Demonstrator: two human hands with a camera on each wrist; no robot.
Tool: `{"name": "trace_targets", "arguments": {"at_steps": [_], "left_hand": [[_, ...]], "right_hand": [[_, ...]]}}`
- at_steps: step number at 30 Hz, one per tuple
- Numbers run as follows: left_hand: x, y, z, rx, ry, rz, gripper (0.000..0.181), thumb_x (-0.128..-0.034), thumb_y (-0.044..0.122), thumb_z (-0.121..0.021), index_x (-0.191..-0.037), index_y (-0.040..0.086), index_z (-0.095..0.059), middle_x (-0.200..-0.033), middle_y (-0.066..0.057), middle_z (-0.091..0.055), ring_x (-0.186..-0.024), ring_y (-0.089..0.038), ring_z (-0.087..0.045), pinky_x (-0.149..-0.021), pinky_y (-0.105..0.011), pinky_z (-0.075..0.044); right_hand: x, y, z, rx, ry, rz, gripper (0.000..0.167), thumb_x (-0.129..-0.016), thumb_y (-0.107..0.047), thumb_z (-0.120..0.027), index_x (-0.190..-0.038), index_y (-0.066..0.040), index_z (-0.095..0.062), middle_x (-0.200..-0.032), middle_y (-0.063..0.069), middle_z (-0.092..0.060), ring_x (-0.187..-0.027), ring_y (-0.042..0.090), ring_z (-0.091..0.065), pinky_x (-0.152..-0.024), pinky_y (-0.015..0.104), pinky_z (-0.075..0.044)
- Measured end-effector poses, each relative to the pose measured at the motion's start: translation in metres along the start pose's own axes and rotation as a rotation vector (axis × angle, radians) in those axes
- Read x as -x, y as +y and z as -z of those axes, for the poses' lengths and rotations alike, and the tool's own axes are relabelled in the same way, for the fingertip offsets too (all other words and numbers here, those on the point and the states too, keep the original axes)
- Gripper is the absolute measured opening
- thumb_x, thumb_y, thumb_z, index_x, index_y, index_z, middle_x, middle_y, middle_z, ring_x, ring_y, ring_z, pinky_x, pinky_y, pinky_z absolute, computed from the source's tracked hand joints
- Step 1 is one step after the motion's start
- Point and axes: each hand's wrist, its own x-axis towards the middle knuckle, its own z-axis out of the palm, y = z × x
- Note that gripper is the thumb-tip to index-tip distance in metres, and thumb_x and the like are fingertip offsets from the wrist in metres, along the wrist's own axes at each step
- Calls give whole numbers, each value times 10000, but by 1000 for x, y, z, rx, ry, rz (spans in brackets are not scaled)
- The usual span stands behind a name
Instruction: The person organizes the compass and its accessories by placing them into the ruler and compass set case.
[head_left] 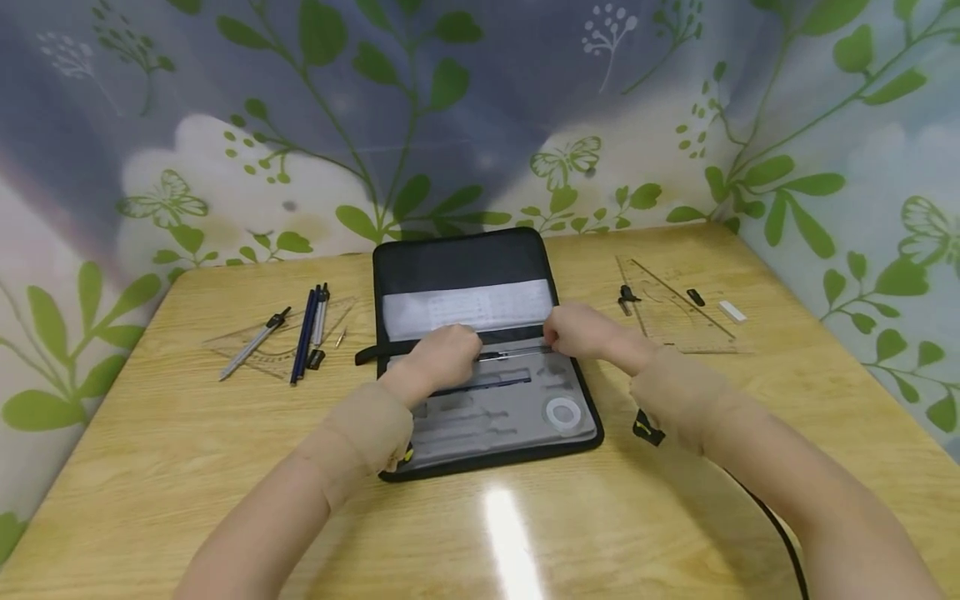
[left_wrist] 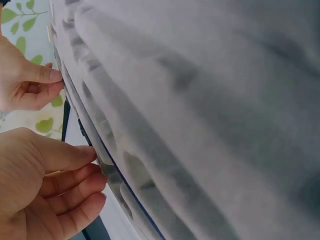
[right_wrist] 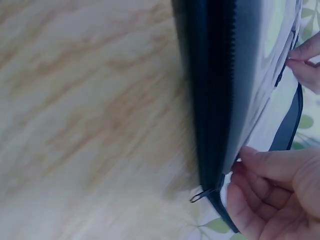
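A black zip case (head_left: 489, 454) lies unfolded on the table, a grey moulded tray (head_left: 457, 446) in its near half. Along the tray's far edge lies a thin silver-and-black drawing instrument (head_left: 493, 356). My left hand (head_left: 444, 357) pinches around its left end. At its right end, my right hand (head_left: 583, 331) has thumb and fingertips together; the fingers hide that end. In the left wrist view, the left thumb (left_wrist: 75, 155) meets the tray edge. A dark blue bar (head_left: 483, 386) and a white ring (head_left: 562, 413) sit in the tray, among several bare moulded slots.
Left of the case lie a compass (head_left: 251, 348), dark blue pencils (head_left: 303, 337), a silver instrument (head_left: 320, 312) and a clear set square (head_left: 217, 342). To the right are another clear set square (head_left: 708, 343), a black fitting (head_left: 627, 295), a small black piece (head_left: 696, 297) and a white eraser (head_left: 732, 311).
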Motion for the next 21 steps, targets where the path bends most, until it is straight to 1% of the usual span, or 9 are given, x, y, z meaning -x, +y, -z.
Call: {"name": "trace_targets", "arguments": {"at_steps": [4, 7, 10, 11, 13, 17, 18, 19, 21], "left_hand": [[2, 1, 1, 7, 16, 17, 209, -829, -42, -551, -654, 58, -607, -686, -86, -596, -625, -188, -537, -611, -362, -463], [1, 4, 2, 4, -2, 30, 167, -833, -26, -561, -698, 40, -633, -746, -112, -625, -686, -228, -594, -635, -376, -484], [-1, 6, 3, 2, -17, 32, 149, -837, -15, -555, -721, 27, -638, -766, -116, -630, -723, -244, -610, -658, -384, -491], [-5, 0, -5, 0, 8, 11, 154, -836, -1, -553, -710, 34, -635, -752, -108, -624, -706, -239, -605, -640, -383, -487], [-6, 1, -5, 7, 0, 12, 151, -827, -9, -544, -708, 25, -630, -752, -110, -619, -716, -247, -607, -652, -391, -491], [-6, 1, -5, 26, -1, 19, 163, -808, -30, -542, -671, 29, -608, -728, -108, -604, -695, -249, -597, -648, -396, -485], [-2, 6, 3, 32, -26, 44, 167, -806, -48, -544, -669, 23, -606, -733, -114, -605, -704, -254, -599, -664, -398, -488], [-2, 6, 3, 32, -20, 46, 173, -803, -51, -548, -658, 29, -601, -722, -109, -600, -686, -246, -592, -653, -395, -485], [-1, 6, 3, 25, -9, 42, 184, -808, -51, -552, -653, 34, -606, -717, -106, -600, -674, -238, -588, -645, -392, -481]], "right_hand": [[1, -9, 1, 64, 39, 24, 157, -762, 61, -586, -729, -27, -711, -714, 57, -663, -639, 175, -572, -646, 349, -498], [2, -10, 0, 94, 62, 35, 174, -754, 66, -588, -677, -36, -706, -665, 44, -651, -586, 145, -532, -616, 333, -494], [2, -8, -1, 101, 68, 29, 165, -757, 60, -596, -697, -31, -719, -701, 63, -671, -633, 175, -596, -633, 334, -508], [3, -8, -2, 96, 64, 20, 157, -759, 58, -600, -723, -26, -727, -732, 74, -681, -677, 197, -627, -651, 341, -516], [3, -7, -2, 86, 61, 9, 153, -753, 59, -606, -727, -26, -730, -743, 77, -685, -702, 207, -639, -664, 343, -520], [1, -4, -2, 71, 57, 34, 201, -749, 68, -595, -621, -55, -688, -584, -15, -577, -536, 103, -447, -573, 275, -453], [0, -4, -2, 68, 58, 40, 221, -751, 67, -590, -588, -64, -664, -546, -33, -517, -519, 102, -378, -551, 265, -414], [0, -3, -2, 67, 61, 50, 228, -753, 66, -586, -573, -61, -646, -529, -35, -473, -518, 111, -334, -538, 266, -381], [2, -1, -3, 52, 67, 63, 214, -772, 55, -592, -603, -54, -664, -549, -35, -498, -525, 98, -365, -550, 266, -391]]}}
